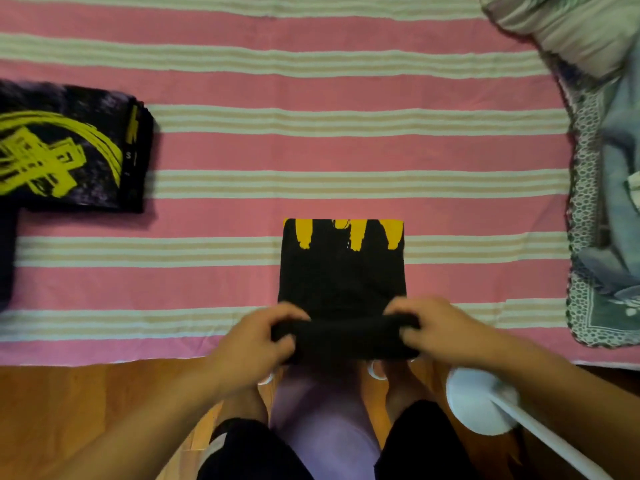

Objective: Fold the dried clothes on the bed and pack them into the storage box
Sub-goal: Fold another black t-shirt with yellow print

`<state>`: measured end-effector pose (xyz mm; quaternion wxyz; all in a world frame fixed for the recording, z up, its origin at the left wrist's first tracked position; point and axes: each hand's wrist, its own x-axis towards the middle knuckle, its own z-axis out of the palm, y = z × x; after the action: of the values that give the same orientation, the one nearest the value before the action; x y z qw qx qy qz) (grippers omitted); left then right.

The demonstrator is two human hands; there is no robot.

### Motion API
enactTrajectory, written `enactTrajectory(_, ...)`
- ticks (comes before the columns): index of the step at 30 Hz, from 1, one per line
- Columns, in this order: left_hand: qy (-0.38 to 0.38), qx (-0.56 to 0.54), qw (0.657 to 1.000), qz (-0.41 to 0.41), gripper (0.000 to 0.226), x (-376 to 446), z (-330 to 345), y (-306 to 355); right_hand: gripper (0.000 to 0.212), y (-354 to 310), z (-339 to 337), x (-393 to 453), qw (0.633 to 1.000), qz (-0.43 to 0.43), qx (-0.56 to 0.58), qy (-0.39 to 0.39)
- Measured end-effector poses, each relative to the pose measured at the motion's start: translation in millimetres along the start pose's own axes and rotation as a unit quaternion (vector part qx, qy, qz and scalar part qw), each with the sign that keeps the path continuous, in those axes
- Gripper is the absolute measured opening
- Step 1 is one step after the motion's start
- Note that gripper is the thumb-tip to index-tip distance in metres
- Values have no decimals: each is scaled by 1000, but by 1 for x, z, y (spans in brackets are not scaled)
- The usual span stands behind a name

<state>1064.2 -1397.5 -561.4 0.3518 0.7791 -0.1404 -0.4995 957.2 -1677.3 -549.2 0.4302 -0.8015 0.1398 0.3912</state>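
Person stands at the near edge of the bed (311, 81), which is covered w/ a pink sheet striped in cream and white. Black shirt (343, 271) w/ yellow-orange print along its far edge lies flat on the sheet, right in front of them, already narrowed to a strip. Its near end is rolled or folded up into a thick black band at the bed's edge.

Left hand (252, 336) grips the left end of that band, fingers curled over the top, thumb underneath. Right hand (438, 327) does the same on the right end, fingers wrapped round the cloth. Both hands level, approx. shirt-width apart, band stretched between them.

Far left on the sheet: a folded dark shirt (69, 147) w/ a yellow-green graphic, lying well apart from the one in hand. Far right: a pile of bedding (602, 202), grey-blue w/ a lacy patterned border, and a pale pillow (568, 26) at the top right corner.

Below the bed edge: wooden floor (86, 410), person's legs in black shorts, bare feet in sandals. A white round base (478, 403) w/ a white pole sits on the floor just beside the right foot. No storage box in sight.
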Motion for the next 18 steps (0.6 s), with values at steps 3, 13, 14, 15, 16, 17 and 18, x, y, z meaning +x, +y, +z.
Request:
enactTrajectory(3, 143, -179, 972, -47, 27, 44, -15, 12, 27, 5, -30, 39, 972, 40, 181, 145)
enactTrajectory(13, 311, 323, 885, 128, 52, 110, 25, -1, 39, 14, -13, 124, 910, 148, 40, 384)
enactTrajectory(14, 261, 392, 864, 177, 59, 106, 37, -6, 44, 9, -3, 117, 895, 126, -41, 427)
enactTrajectory(15, 223, 433, 850, 201, 66, 106, 45, -12, 46, 3, 8, 110, 878, 91, -118, 455)
enactTrajectory(16, 202, 448, 847, 201, 70, 109, 50, -18, 49, -5, 19, 106, 871, 50, -171, 458)
enactTrajectory(17, 195, 447, 854, 179, 72, 116, 52, -25, 53, -9, 31, 106, 876, 13, -205, 437)
enactTrajectory(18, 193, 440, 864, 149, 72, 122, 54, -32, 58, -7, 41, 109, 886, -5, -231, 401)
